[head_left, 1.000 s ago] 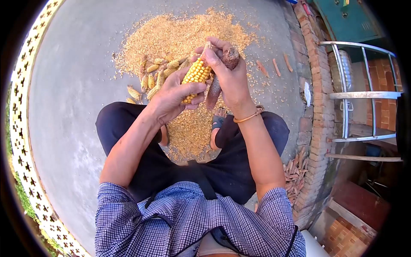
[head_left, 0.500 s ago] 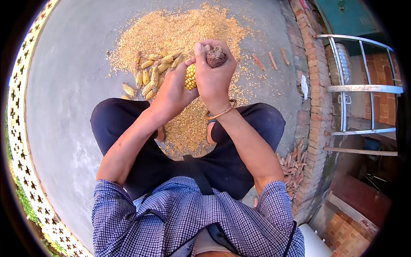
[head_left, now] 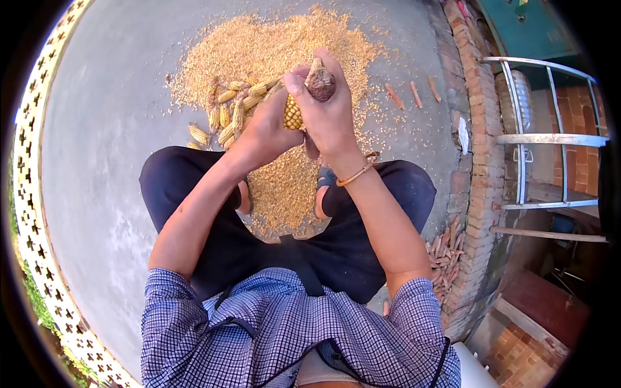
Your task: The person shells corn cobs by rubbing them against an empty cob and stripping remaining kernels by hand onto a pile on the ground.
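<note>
Between my hands is a yellow corn cob (head_left: 293,115) with its kernels on, partly hidden by my fingers. My left hand (head_left: 266,132) is wrapped round it from the left. In my right hand (head_left: 325,116) is a dark reddish bare cob (head_left: 321,85), its blunt end showing above the thumb, pressed up against the yellow cob. Loose kernels (head_left: 259,55) cover the ground beyond my hands. Several ears of corn (head_left: 237,115) lie at the near left edge of that heap, and more kernels (head_left: 281,191) lie between my feet.
A few bare cobs (head_left: 416,94) lie right of the kernels. More are piled (head_left: 445,258) by the low brick edging (head_left: 486,168) at the right. A metal railing (head_left: 550,140) stands beyond it. A pierced wall (head_left: 32,220) curves along the left.
The yellow cob was largely visible a second ago; now my hands have closed in around it. The dark cob has turned in my right hand, its end now facing up.
</note>
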`<state>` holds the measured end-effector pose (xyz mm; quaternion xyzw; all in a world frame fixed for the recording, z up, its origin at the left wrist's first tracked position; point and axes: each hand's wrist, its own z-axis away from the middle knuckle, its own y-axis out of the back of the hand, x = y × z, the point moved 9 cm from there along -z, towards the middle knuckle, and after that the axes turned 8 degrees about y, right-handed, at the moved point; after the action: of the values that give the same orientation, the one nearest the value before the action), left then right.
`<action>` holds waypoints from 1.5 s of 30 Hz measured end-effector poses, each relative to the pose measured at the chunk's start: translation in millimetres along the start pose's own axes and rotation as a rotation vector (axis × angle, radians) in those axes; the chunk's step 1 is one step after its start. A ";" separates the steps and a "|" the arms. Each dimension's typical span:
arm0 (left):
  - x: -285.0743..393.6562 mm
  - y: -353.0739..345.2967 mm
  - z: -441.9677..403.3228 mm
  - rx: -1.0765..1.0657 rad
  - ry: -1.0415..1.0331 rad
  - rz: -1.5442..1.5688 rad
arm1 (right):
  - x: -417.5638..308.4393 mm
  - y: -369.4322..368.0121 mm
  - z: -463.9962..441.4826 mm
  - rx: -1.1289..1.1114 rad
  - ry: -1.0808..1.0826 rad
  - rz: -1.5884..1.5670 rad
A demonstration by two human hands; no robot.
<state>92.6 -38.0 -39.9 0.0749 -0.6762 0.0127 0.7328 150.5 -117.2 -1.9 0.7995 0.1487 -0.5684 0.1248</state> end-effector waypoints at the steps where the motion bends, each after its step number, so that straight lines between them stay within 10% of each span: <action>1: 1.9 -2.9 3.7 0.032 -0.023 -0.126 | -20.4 -1.1 1.8 0.124 0.371 0.459; 9: 5.8 -4.2 20.3 0.145 -0.036 -0.672 | 36.6 12.1 -3.7 0.237 -0.135 -0.025; 13: 3.8 11.8 12.2 0.110 -0.062 -0.400 | 37.0 -0.6 -12.0 0.054 -0.240 -0.262; 17: -5.5 -1.6 16.2 -0.149 0.367 0.513 | 34.8 -3.9 -9.7 -0.047 -0.371 -0.541; 26: -6.6 6.8 18.1 -0.134 0.509 0.899 | -12.2 16.5 -16.6 0.004 0.096 -0.083; 31: -11.8 5.3 26.0 -0.115 0.594 0.850 | -70.2 -13.8 -1.2 -0.257 0.763 0.477; 38: -0.9 10.8 27.1 -0.043 0.385 0.349 | -63.0 -15.2 7.4 -0.185 0.687 0.603; 42: 22.9 0.8 24.9 0.081 -0.171 -0.367 | -30.4 4.2 -1.8 -0.033 0.287 0.588; 45: -1.8 8.9 16.2 0.061 0.200 0.074 | -19.3 11.1 -11.1 -0.067 0.198 0.185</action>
<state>75.4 -31.1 -39.6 0.0704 -0.6013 0.0678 0.7930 158.4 -125.3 20.3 0.8575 0.1049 -0.4673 0.1881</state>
